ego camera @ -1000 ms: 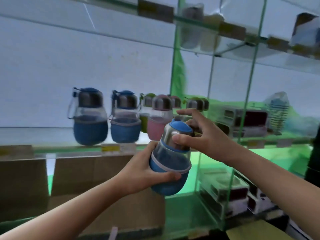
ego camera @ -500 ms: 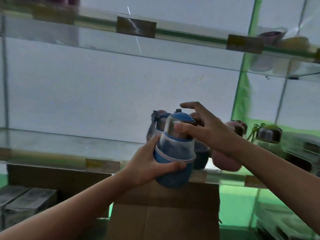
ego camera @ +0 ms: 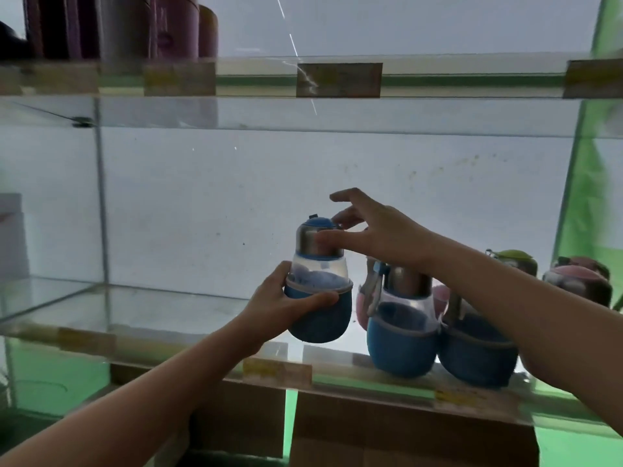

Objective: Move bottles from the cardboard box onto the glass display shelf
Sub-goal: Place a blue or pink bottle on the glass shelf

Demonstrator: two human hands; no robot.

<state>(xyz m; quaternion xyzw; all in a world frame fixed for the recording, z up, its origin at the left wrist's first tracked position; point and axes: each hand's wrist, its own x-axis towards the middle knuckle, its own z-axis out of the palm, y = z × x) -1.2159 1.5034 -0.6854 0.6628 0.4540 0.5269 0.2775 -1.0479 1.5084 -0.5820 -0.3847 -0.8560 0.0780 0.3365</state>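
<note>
A blue bottle (ego camera: 318,291) with a steel neck and blue cap hangs just above the glass display shelf (ego camera: 168,315), left of the bottles that stand there. My left hand (ego camera: 286,305) grips its blue lower body. My right hand (ego camera: 367,237) pinches the steel neck and cap, with the index finger stretched out above. Two more blue bottles (ego camera: 401,335) (ego camera: 472,352) stand on the shelf to the right, under my right forearm. Behind them are pink bottles (ego camera: 580,284) and a green-capped one (ego camera: 512,259). The cardboard box (ego camera: 404,433) sits below the shelf.
The shelf's left half is bare glass, with a vertical glass divider (ego camera: 101,203) at the left. An upper glass shelf (ego camera: 337,79) with price labels carries dark and pink containers (ego camera: 118,25) at the top left. A green wall (ego camera: 600,163) shows at the right.
Both hands have carried the blue bottle up and over the shelf's front edge, left of the standing blue bottles. The view has swung left and come closer to the shelf.
</note>
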